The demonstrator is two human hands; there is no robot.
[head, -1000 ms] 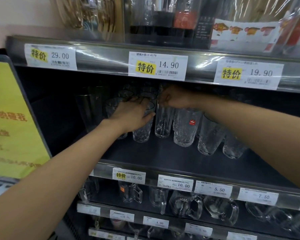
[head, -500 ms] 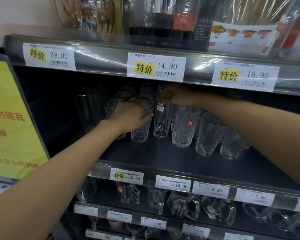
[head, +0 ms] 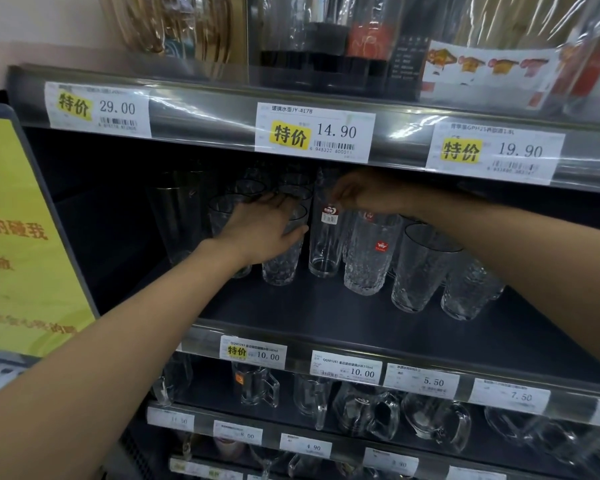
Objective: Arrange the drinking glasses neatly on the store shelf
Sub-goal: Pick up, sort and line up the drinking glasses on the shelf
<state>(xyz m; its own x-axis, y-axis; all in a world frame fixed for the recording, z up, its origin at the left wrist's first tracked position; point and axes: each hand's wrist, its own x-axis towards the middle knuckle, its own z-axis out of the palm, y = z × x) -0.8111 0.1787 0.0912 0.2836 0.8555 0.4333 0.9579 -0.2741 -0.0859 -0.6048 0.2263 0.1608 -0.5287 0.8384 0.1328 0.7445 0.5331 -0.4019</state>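
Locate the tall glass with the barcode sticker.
Head view: tall smooth glass stands mid-shelf below the 14.90 price tag, right hand pinching its rim, between the textured glass under the left hand and the red-sticker glass.

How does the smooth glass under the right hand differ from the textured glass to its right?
The smooth glass is narrower, with plain walls; the textured glass is wider, with a dimpled pattern. The smooth glass bears a white barcode sticker, the textured glass a small red sticker. Both are clear and stand upright.

place: shop | evidence: price tags (head: pixel 315 136) on shelf edge (head: pixel 194 112); rows of glassware (head: pixel 364 258)
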